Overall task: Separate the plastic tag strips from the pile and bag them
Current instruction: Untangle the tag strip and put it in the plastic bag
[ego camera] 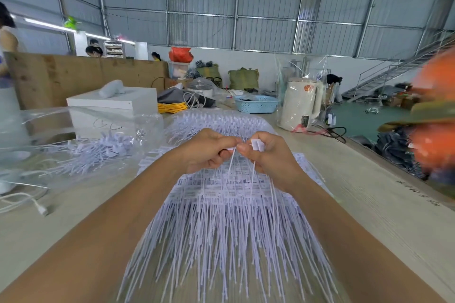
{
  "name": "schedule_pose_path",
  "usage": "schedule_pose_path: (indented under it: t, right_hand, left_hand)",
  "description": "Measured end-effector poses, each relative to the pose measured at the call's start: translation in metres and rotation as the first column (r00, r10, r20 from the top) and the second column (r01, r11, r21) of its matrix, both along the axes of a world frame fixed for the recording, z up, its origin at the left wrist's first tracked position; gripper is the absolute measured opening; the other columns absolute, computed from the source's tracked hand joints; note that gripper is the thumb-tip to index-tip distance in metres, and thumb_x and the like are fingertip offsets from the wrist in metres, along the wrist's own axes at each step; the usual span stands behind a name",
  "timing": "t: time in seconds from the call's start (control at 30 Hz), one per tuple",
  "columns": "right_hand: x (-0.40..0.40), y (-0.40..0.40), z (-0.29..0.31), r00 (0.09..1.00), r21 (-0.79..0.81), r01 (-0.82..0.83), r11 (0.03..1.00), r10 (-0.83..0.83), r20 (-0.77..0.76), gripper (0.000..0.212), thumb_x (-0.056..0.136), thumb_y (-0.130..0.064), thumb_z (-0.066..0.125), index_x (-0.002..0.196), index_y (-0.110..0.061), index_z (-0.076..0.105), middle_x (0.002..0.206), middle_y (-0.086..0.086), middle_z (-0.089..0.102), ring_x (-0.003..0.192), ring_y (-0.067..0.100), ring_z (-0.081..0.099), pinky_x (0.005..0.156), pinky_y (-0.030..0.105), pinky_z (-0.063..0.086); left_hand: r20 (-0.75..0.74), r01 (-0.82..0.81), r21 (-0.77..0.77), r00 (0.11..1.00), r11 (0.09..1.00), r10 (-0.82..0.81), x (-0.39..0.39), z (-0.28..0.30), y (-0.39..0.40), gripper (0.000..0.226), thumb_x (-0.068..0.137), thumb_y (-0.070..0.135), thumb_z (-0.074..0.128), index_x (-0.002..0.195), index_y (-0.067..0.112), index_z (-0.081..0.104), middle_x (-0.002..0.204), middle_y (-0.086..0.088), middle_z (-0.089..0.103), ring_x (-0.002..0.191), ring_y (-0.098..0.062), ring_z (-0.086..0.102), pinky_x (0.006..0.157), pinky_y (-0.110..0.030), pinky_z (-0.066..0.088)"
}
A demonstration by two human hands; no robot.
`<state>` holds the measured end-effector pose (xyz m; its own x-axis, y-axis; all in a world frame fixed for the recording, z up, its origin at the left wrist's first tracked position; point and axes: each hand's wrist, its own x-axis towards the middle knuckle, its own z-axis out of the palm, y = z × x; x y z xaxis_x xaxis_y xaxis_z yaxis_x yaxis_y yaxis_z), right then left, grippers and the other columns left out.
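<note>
Thin white plastic tag strips (257, 144) are pinched by the right hand (272, 155), 1 more strip head by the left hand (208, 151), tails hanging onto the white heap of strips (221, 216) beneath the grip. Left of it, a clear plastic bag (81, 130) holds separated strips (partly blurred). Beyond stands a blue perforated basket (256, 104).

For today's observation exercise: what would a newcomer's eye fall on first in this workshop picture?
First, the big pile of white plastic tag strips fanned across the table, tails pointing toward the viewer. Just above it, at the picture's centre, the left hand and right hand meet, their fingers pinching a few strips lifted from the pile. To the left lies a clear plastic bag already holding separated strips.
</note>
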<state>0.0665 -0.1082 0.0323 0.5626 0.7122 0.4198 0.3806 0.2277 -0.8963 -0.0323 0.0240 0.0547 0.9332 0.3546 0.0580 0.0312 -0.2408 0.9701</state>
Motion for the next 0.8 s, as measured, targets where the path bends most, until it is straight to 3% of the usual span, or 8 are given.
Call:
schedule_pose_path:
  t: [0.1, 0.2, 0.3, 0.4, 0.5, 0.57, 0.67, 0.8]
  right_hand:
    - [-0.003, 0.004, 0.000, 0.988, 0.048, 0.074, 0.996, -0.080, 0.130, 0.031, 0.082, -0.009, 0.070, 0.064, -0.014, 0.046, 0.049, -0.015, 0.039, 0.045, 0.000, 0.034, 0.046, 0.012, 0.031]
    - [-0.004, 0.004, -0.001, 0.945, 0.081, 0.151, 0.985, -0.168, 0.282, 0.023, 0.079, -0.005, 0.072, 0.070, -0.009, 0.051, 0.061, -0.004, 0.045, 0.058, 0.008, 0.039, 0.056, 0.022, 0.033]
    - [-0.003, 0.001, -0.002, 0.829, 0.113, 0.196, 0.974, -0.226, 0.511, 0.020, 0.077, 0.013, 0.061, 0.073, -0.006, 0.054, 0.064, 0.005, 0.053, 0.060, 0.009, 0.043, 0.054, 0.024, 0.035]
    - [-0.006, 0.000, -0.003, 0.705, 0.199, 0.176, 0.964, -0.264, 0.658, 0.019, 0.076, 0.021, 0.051, 0.073, 0.003, 0.056, 0.066, 0.012, 0.058, 0.061, 0.001, 0.051, 0.053, 0.014, 0.037]
    - [-0.007, 0.002, -0.006, 0.604, 0.246, 0.240, 0.939, -0.343, 0.719, 0.015, 0.074, 0.020, 0.053, 0.075, 0.005, 0.056, 0.069, 0.017, 0.056, 0.059, 0.023, 0.050, 0.050, 0.035, 0.041]
    - [-0.006, 0.004, -0.008, 0.579, 0.248, 0.245, 0.937, -0.346, 0.738, 0.016, 0.072, 0.021, 0.055, 0.076, 0.005, 0.056, 0.070, 0.016, 0.056, 0.058, 0.028, 0.050, 0.051, 0.036, 0.042]
    - [0.005, 0.006, -0.010, 0.625, 0.229, 0.322, 0.919, -0.388, 0.677, 0.011, 0.075, 0.018, 0.055, 0.076, 0.007, 0.055, 0.068, 0.008, 0.051, 0.058, 0.017, 0.043, 0.050, 0.011, 0.034]
    - [0.040, -0.012, -0.014, 0.841, 0.002, 0.493, 0.870, -0.477, 0.255, 0.018, 0.088, -0.008, 0.063, 0.076, -0.002, 0.050, 0.067, 0.003, 0.049, 0.054, 0.009, 0.040, 0.047, 0.017, 0.036]
  left_hand:
    - [0.009, -0.026, -0.043, 1.000, 0.999, 0.027, 0.001, 0.003, -0.001, 0.024, 0.089, 0.022, 0.062, 0.068, 0.012, 0.055, 0.043, 0.007, 0.036, 0.038, -0.008, 0.024, 0.040, -0.019, 0.020]
    - [-0.007, -0.016, -0.112, 1.000, 0.994, 0.016, 0.001, 0.007, -0.002, 0.028, 0.090, 0.017, 0.061, 0.064, 0.010, 0.052, 0.041, 0.007, 0.032, 0.035, -0.007, 0.022, 0.039, -0.016, 0.018]
    - [-0.042, 0.024, -0.269, 0.998, 0.963, -0.037, 0.001, 0.007, -0.003, 0.036, 0.092, 0.013, 0.054, 0.057, 0.014, 0.044, 0.041, 0.006, 0.026, 0.033, -0.006, 0.018, 0.039, -0.016, 0.017]
    - [-0.081, 0.054, -0.348, 0.993, 0.936, -0.087, -0.001, 0.007, -0.003, 0.038, 0.094, 0.013, 0.047, 0.058, 0.016, 0.037, 0.038, 0.007, 0.024, 0.030, -0.004, 0.017, 0.038, -0.016, 0.015]
    - [-0.075, 0.073, -0.378, 0.991, 0.923, -0.109, -0.004, 0.008, -0.003, 0.040, 0.094, 0.011, 0.046, 0.055, 0.017, 0.036, 0.037, 0.008, 0.024, 0.029, -0.004, 0.017, 0.037, -0.015, 0.016]
    - [-0.059, 0.084, -0.371, 0.992, 0.925, -0.114, -0.006, 0.008, -0.004, 0.040, 0.093, 0.011, 0.048, 0.055, 0.017, 0.037, 0.038, 0.008, 0.023, 0.031, -0.004, 0.017, 0.036, -0.015, 0.018]
    - [0.015, 0.180, -0.353, 0.982, 0.918, -0.187, -0.012, 0.011, -0.007, 0.041, 0.087, 0.014, 0.053, 0.047, 0.018, 0.044, 0.037, 0.008, 0.026, 0.031, -0.004, 0.020, 0.038, -0.016, 0.019]
    - [0.088, 0.140, -0.153, 0.988, 0.978, -0.127, -0.021, 0.026, -0.002, 0.043, 0.089, 0.012, 0.058, 0.048, 0.015, 0.045, 0.040, 0.005, 0.031, 0.035, -0.008, 0.024, 0.039, -0.016, 0.023]
